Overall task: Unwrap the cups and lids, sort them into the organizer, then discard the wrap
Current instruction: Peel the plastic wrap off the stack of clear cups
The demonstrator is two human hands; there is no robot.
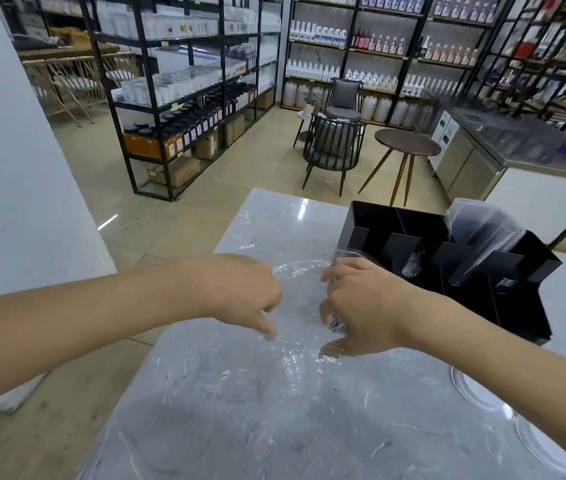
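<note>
A clear plastic wrap (pixel 297 296) stretches between my two hands above the grey marble table (pixel 240 410). My left hand (pixel 240 292) pinches its left end. My right hand (pixel 361 306) grips the right end, with something dark showing under the fingers. Just right of my right hand stands the black organizer (pixel 516 306) with several compartments. A stack of clear cups (pixel 482 237) leans in a rear right compartment. A crumpled clear piece (pixel 413 265) lies in a middle slot. Dark lids (pixel 506 284) sit in a right slot.
Two round clear lids (pixel 475 393) lie on the table at the lower right. The table's left edge drops to a tiled floor. Beyond the table stand a round wooden side table (pixel 407 143), dark chairs and shelves full of bottles.
</note>
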